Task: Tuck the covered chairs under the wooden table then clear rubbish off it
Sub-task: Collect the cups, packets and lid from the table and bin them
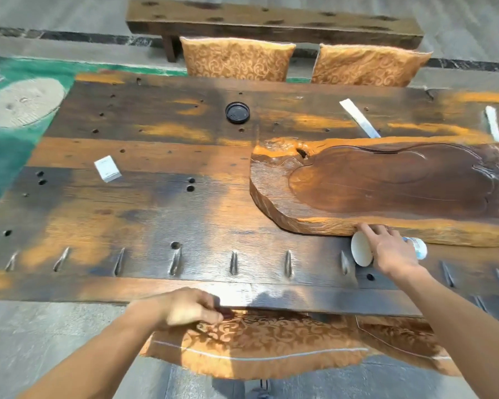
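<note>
The wooden table fills the view. Two chairs in orange patterned covers, one and the other, stand at its far edge. A third covered chair sits under the near edge, with another beside it. My left hand grips the top of the near chair's back, right at the table edge. My right hand lies with straight fingers over a white paper cup on its side; a plastic bottle lies just behind it.
A thick carved wooden slab occupies the table's right half. Loose on the table are a black lid, a small white box and two white strips. A dark bench stands behind the far chairs.
</note>
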{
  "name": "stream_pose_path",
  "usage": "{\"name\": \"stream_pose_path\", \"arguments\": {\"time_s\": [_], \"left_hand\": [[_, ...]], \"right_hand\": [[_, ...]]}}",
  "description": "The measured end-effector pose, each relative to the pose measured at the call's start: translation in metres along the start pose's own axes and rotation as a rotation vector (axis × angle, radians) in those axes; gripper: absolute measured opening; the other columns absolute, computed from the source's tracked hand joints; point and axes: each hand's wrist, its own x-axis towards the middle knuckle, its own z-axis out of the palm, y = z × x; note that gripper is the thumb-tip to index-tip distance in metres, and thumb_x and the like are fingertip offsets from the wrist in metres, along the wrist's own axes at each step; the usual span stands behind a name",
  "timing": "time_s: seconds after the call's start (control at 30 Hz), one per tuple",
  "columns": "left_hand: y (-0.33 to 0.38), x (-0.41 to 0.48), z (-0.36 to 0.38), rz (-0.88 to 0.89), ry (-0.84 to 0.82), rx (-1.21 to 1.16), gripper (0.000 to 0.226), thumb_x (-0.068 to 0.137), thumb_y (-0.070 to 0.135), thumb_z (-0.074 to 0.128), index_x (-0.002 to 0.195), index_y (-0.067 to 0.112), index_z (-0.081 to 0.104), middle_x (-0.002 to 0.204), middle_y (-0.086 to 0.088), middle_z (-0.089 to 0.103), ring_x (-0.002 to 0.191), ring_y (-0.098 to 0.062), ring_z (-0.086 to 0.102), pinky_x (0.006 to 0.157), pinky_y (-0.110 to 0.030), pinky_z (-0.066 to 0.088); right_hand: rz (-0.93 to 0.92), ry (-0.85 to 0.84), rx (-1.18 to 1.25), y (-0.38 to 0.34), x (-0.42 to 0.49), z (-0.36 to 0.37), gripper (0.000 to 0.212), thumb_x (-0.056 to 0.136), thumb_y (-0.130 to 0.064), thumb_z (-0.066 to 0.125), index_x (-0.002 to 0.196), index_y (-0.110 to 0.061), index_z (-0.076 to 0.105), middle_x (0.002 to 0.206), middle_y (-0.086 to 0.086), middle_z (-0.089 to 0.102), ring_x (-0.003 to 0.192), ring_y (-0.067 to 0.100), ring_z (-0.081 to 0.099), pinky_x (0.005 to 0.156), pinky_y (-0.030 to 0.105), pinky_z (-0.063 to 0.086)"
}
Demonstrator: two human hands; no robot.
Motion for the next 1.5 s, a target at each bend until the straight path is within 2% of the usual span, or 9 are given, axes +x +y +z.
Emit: {"name": "stream_pose_path", "arguments": {"time_s": [0.2,0.43,0.63,0.87,1.0,1.1,1.23,1.33,1.5], "left_hand": [[0.011,-0.028,-0.034,0.045,0.336,0.021,0.024,0.09,0.037,0.072,0.099,0.02,0.057,0.094,-0.001,0.067,0.087,-0.019,0.06,0.071,-0.022,0.043],[-0.024,-0.088,-0.034,0.053,0.446,-0.015,0.034,0.089,0.026,0.074,0.116,0.015,0.058,0.095,0.005,0.06,0.088,-0.012,0.055,0.062,-0.007,0.037],[-0.068,-0.145,-0.051,0.088,0.607,-0.121,0.05,0.084,0.036,0.079,0.125,0.018,0.056,0.105,0.002,0.059,0.093,-0.016,0.057,0.082,-0.026,0.046],[-0.13,-0.193,-0.102,0.173,0.613,-0.228,0.079,0.079,0.027,0.086,0.146,0.025,0.043,0.131,0.002,0.056,0.116,-0.013,0.055,0.096,-0.023,0.043],[-0.171,-0.216,-0.137,0.318,0.518,-0.178,0.111,0.07,0.03,0.092,0.157,0.039,0.023,0.144,0.004,0.046,0.128,-0.011,0.047,0.107,-0.028,0.039],[-0.195,-0.225,-0.164,0.438,0.456,-0.191,0.122,0.064,0.028,0.095,0.156,0.047,0.017,0.149,0.007,0.044,0.133,-0.009,0.045,0.111,-0.028,0.039],[-0.213,-0.239,-0.191,0.569,0.408,-0.259,0.113,0.065,0.017,0.091,0.15,0.048,0.025,0.141,0.017,0.049,0.12,-0.005,0.055,0.087,-0.027,0.058],[-0.233,-0.247,-0.207,0.617,0.469,-0.261,0.103,0.062,0.017,0.09,0.144,0.045,0.035,0.131,0.017,0.057,0.118,-0.004,0.057,0.092,-0.029,0.055],[-0.282,-0.25,-0.237,0.572,0.519,-0.418,0.088,0.059,0.004,0.086,0.132,0.036,0.048,0.119,0.012,0.062,0.107,-0.009,0.061,0.076,-0.022,0.055]], "right_hand": [[-0.079,0.008,0.03,-0.025,-0.013,-0.018,0.078,0.089,-0.01,0.063,0.154,-0.026,0.023,0.154,-0.002,0.042,0.136,0.033,0.041,0.085,0.042,0.052],[-0.349,0.193,0.58,-0.153,-0.084,-0.042,0.079,0.064,-0.023,0.091,0.131,-0.026,0.048,0.125,0.001,0.067,0.115,0.032,0.061,0.079,0.041,0.052],[-0.353,0.148,0.98,-0.267,-0.149,-0.064,0.076,0.069,-0.021,0.092,0.131,-0.032,0.05,0.126,-0.002,0.068,0.122,0.026,0.059,0.095,0.041,0.051],[-0.353,0.18,1.205,-0.375,-0.212,-0.099,0.074,0.068,-0.024,0.093,0.128,-0.037,0.052,0.129,-0.011,0.063,0.124,0.014,0.053,0.096,0.034,0.05],[-0.364,0.188,1.352,-0.442,-0.245,-0.136,0.065,0.069,-0.028,0.094,0.121,-0.037,0.055,0.121,-0.019,0.064,0.114,-0.001,0.057,0.083,0.011,0.044],[-0.377,0.18,1.42,-0.489,-0.263,-0.165,0.066,0.072,-0.033,0.092,0.123,-0.041,0.052,0.123,-0.023,0.062,0.114,-0.008,0.055,0.086,0.016,0.044],[-0.415,0.062,1.519,-0.537,-0.279,-0.196,0.073,0.077,-0.037,0.087,0.136,-0.043,0.044,0.133,-0.02,0.057,0.12,-0.008,0.054,0.098,0.019,0.047],[-0.467,-0.009,1.576,-0.561,-0.283,-0.21,0.071,0.084,-0.032,0.08,0.142,-0.038,0.04,0.135,-0.021,0.056,0.118,-0.015,0.053,0.089,0.008,0.046],[-0.438,-0.065,1.528,-0.596,-0.267,-0.212,0.09,0.075,-0.064,0.08,0.15,-0.049,0.033,0.147,-0.033,0.044,0.134,-0.013,0.042,0.11,0.029,0.038]]}}
